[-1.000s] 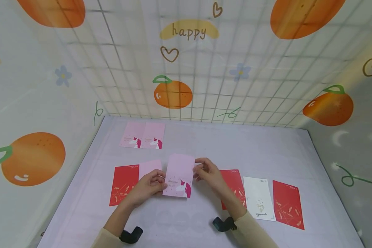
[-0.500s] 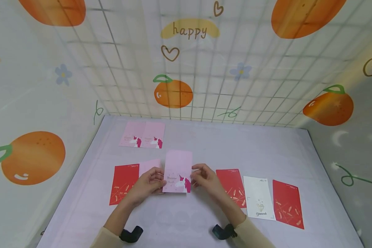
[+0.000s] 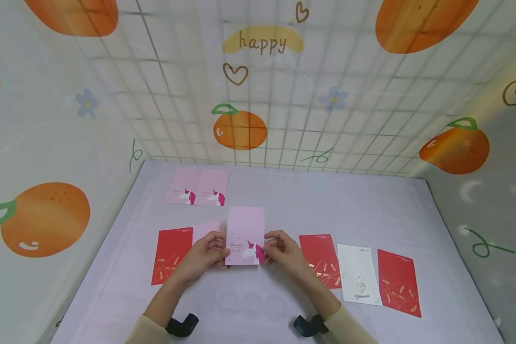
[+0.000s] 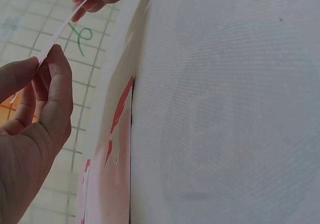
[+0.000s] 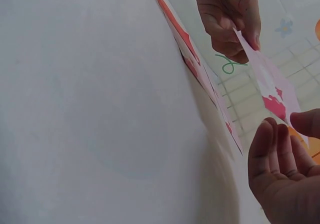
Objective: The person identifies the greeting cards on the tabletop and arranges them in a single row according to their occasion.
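Observation:
A pink card with a unicorn print (image 3: 245, 236) is held up off the table between both hands. My left hand (image 3: 204, 258) pinches its left edge between thumb and fingers; the left wrist view shows this hand (image 4: 37, 104) gripping the thin card edge (image 4: 60, 29). At the card's right edge is my right hand (image 3: 285, 251), its thumb and fingertips at the lower corner. In the right wrist view the same hand (image 5: 285, 164) has its thumb against the card (image 5: 270, 81). Behind my left hand lies another pink card (image 3: 208, 228), partly hidden.
Two pink unicorn cards (image 3: 198, 186) lie side by side at the back left. A red card (image 3: 172, 255) lies left of my left hand. To the right are a red card (image 3: 321, 258), a white diamond card (image 3: 359, 274) and another red card (image 3: 400, 282).
The held pink card has moved slightly up and left in the head view and appears more upright. My right hand has shifted a little left with it, and the left hand slightly upward.

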The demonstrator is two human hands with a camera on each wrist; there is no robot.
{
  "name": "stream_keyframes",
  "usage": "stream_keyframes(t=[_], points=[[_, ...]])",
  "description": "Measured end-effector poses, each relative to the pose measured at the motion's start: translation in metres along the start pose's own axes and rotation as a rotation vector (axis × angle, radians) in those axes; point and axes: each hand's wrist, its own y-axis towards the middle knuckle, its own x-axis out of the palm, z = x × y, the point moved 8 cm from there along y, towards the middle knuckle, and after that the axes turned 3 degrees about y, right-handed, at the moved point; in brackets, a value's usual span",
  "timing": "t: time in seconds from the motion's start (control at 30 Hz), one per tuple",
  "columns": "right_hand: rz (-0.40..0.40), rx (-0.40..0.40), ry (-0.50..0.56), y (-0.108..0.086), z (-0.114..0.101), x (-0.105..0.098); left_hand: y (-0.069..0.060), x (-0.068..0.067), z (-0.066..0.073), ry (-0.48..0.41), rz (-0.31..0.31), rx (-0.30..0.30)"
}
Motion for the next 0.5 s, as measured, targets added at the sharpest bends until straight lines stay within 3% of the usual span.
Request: stream_keyframes(t=[0.5], points=[[-0.006,-0.013,0.019,0.0005,0.0004,0.0020,0.0005,-0.0004,-0.0020,-0.017,0.002,-0.006]])
